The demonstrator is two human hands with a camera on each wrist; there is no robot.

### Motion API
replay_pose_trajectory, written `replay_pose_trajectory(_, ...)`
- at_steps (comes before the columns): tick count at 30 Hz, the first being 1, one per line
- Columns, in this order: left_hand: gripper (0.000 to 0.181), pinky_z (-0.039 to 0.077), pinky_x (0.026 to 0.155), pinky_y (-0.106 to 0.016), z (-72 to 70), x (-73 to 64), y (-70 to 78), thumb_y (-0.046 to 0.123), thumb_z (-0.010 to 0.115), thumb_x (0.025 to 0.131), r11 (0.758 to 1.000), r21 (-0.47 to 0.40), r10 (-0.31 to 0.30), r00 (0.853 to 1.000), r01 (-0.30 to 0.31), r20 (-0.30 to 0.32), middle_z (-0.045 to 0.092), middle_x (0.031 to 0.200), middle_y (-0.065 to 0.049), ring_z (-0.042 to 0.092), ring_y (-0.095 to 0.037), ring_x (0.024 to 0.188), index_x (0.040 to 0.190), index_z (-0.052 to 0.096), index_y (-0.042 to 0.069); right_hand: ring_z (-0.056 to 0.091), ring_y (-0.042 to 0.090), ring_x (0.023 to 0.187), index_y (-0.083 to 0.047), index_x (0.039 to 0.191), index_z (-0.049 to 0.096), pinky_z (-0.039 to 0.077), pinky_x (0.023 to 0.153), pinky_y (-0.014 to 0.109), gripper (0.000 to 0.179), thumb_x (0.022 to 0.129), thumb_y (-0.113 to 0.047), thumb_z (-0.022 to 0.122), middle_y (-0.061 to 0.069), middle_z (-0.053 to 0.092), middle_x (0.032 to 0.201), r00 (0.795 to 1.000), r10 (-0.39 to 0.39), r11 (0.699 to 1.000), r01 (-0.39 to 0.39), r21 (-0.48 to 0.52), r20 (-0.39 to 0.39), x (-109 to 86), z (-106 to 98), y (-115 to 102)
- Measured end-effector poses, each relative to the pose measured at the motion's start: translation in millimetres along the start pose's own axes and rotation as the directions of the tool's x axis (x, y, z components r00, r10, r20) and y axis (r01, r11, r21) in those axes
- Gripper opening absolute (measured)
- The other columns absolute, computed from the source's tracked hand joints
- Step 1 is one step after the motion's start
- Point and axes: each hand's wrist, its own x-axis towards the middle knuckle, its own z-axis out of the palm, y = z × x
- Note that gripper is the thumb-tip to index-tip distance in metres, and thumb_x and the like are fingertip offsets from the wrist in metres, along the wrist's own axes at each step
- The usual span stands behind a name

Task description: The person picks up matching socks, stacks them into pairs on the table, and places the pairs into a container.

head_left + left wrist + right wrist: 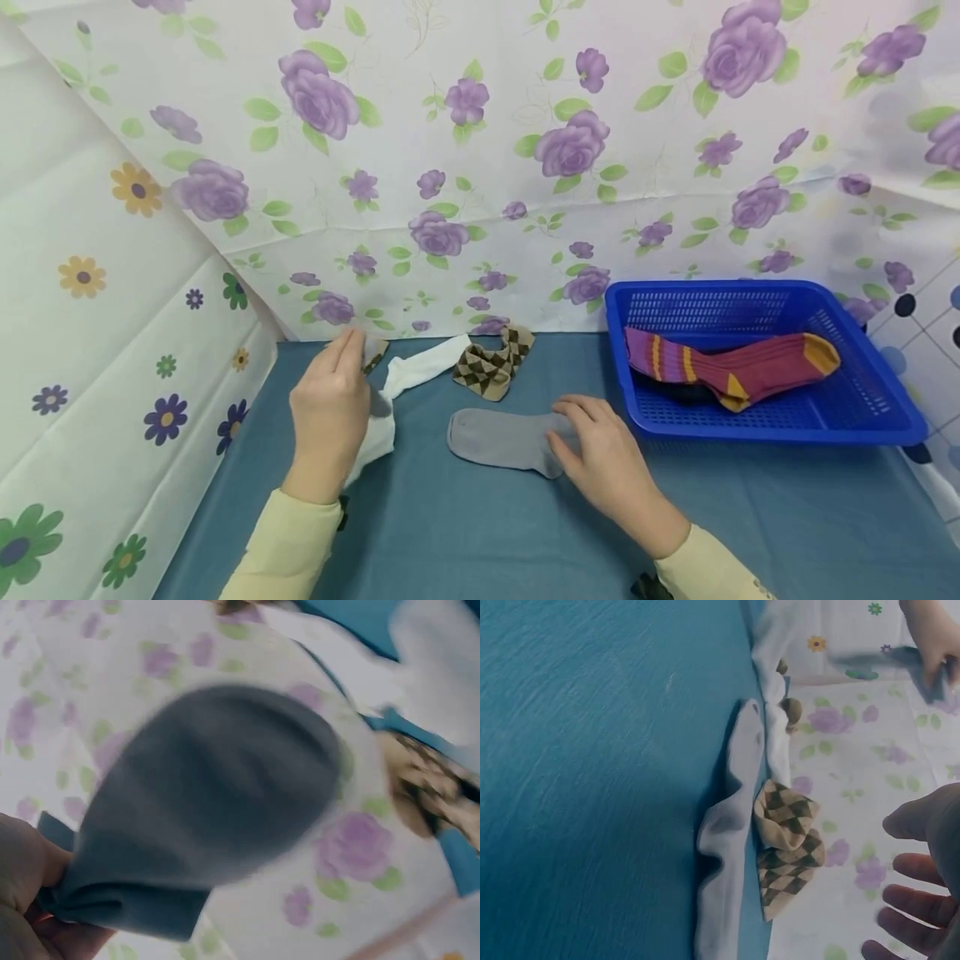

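With its grip, the left hand [328, 412] pinches the bunched end of a raised grey sock [210, 787]. The right hand [603, 458], fingers spread loosely around nothing, hovers by one end of a flat grey sock [495, 437] on the surface [450, 533]. A light pinch, loose end hanging free, should limit twisting. The blue plastic basket [772, 435] holds maroon-and-purple striped socks [772, 365] over something black [682, 393].

Gray sock [210, 784]: gripped at one end in your left hand [330, 412], raised, rounded end free. Second gray sock [495, 437]: laid out on your blue tabletop [480, 533], toe leftward, beneath your right hand [603, 454].
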Motion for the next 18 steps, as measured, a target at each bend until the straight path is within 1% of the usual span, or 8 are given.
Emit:
replay_pose_trajectory(2, 0.034, 0.055, 0.074, -0.043, 2.1, 4.2, 11.4, -0.011, 0.055, 0.082, 0.997, -0.079, 0.002, 1.000, -0.004, -0.021, 0.068, 0.110, -0.018, 0.067, -0.032, 0.094, 0.113, 0.066, -0.001, 0.048, 0.020, 0.119, -0.018, 0.116, 0.061, 0.043, 0.097, 0.044, 0.035, 0.085, -0.034, 0.067, 0.002, 0.056, 0.126, 1.000, -0.009, 1.000, 0.009, 0.006, -0.005, 1.4, -1, -3)
replay_pose_trajectory(4, 0.037, 0.055, 0.077, -0.039, 6.5, 6.8, 24.6, -0.013, 0.056, 0.080, 0.981, -0.191, -0.026, 1.000, 0.024, -0.006, 0.068, 0.110, -0.016, 0.067, -0.030, 0.097, 0.114, 0.066, 0.001, 0.045, 0.020, 0.124, -0.018, 0.120, 0.059, 0.041, 0.099, 0.045, 0.038, 0.086, -0.035, 0.066, 0.002, 0.053, 0.130, 1.000, -0.014, 1.000, 0.014, 0.012, -0.005, 2.3, -2, -5)
replay_pose_trajectory(7, 0.038, 0.055, 0.079, -0.031, 19.7, 6.6, 46.4, -0.012, 0.060, 0.079, 0.924, -0.365, -0.101, 0.993, 0.114, 0.053, 0.069, 0.109, -0.014, 0.067, -0.026, 0.099, 0.112, 0.068, 0.004, 0.043, 0.018, 0.127, -0.019, 0.125, 0.056, 0.041, 0.101, 0.044, 0.044, 0.087, -0.040, 0.063, 0.001, 0.051, 0.133, 1.000, -0.029, 0.999, 0.029, 0.035, 0.008, 3.3, -2, -10)
replay_pose_trajectory(9, 0.037, 0.054, 0.080, -0.027, 30.0, 3.9, 61.1, -0.010, 0.062, 0.079, 0.871, -0.450, -0.161, 0.980, 0.198, 0.120, 0.070, 0.108, -0.011, 0.067, -0.023, 0.099, 0.111, 0.068, 0.007, 0.044, 0.017, 0.127, -0.019, 0.128, 0.054, 0.042, 0.100, 0.042, 0.047, 0.088, -0.044, 0.060, 0.001, 0.051, 0.134, 0.998, -0.051, 0.997, 0.049, 0.057, 0.023, 4.3, -2, -14)
replay_pose_trajectory(12, 0.031, 0.055, 0.077, -0.024, 43.6, -3.1, 83.0, -0.003, 0.064, 0.083, 0.812, -0.507, -0.204, 0.955, 0.288, 0.214, 0.070, 0.106, -0.007, 0.068, -0.018, 0.096, 0.110, 0.069, 0.010, 0.046, 0.017, 0.125, -0.018, 0.129, 0.054, 0.043, 0.099, 0.041, 0.050, 0.090, -0.048, 0.056, 0.001, 0.053, 0.133, 0.995, -0.082, 0.993, 0.077, 0.088, 0.050, 6.1, -3, -22)
replay_pose_trajectory(15, 0.025, 0.055, 0.073, -0.022, 52.0, -10.2, 102.9, 0.007, 0.063, 0.087, 0.770, -0.536, -0.206, 0.930, 0.345, 0.304, 0.070, 0.105, -0.005, 0.068, -0.013, 0.093, 0.111, 0.069, 0.013, 0.050, 0.017, 0.121, -0.016, 0.128, 0.056, 0.045, 0.097, 0.041, 0.051, 0.091, -0.051, 0.052, 0.001, 0.056, 0.130, 0.994, -0.094, 0.991, 0.088, 0.105, 0.058, 7.5, -2, -29)
replay_pose_trajectory(16, 0.023, 0.055, 0.071, -0.022, 54.6, -12.3, 108.9, 0.010, 0.063, 0.089, 0.753, -0.554, -0.202, 0.926, 0.355, 0.319, 0.070, 0.104, -0.005, 0.069, -0.013, 0.091, 0.110, 0.069, 0.013, 0.052, 0.017, 0.120, -0.016, 0.128, 0.056, 0.045, 0.096, 0.041, 0.051, 0.091, -0.051, 0.052, 0.001, 0.058, 0.128, 0.994, -0.094, 0.990, 0.088, 0.109, 0.052, 7.9, -2, -30)
replay_pose_trajectory(18, 0.021, 0.054, 0.067, -0.020, 57.8, -15.3, 118.9, 0.017, 0.062, 0.090, 0.712, -0.582, -0.200, 0.907, 0.394, 0.371, 0.070, 0.103, -0.004, 0.069, -0.010, 0.088, 0.111, 0.068, 0.015, 0.055, 0.017, 0.115, -0.016, 0.126, 0.058, 0.047, 0.093, 0.041, 0.050, 0.090, -0.050, 0.054, 0.001, 0.060, 0.124, 0.995, -0.098, 0.990, 0.094, 0.108, 0.031, 8.1, -1, -31)
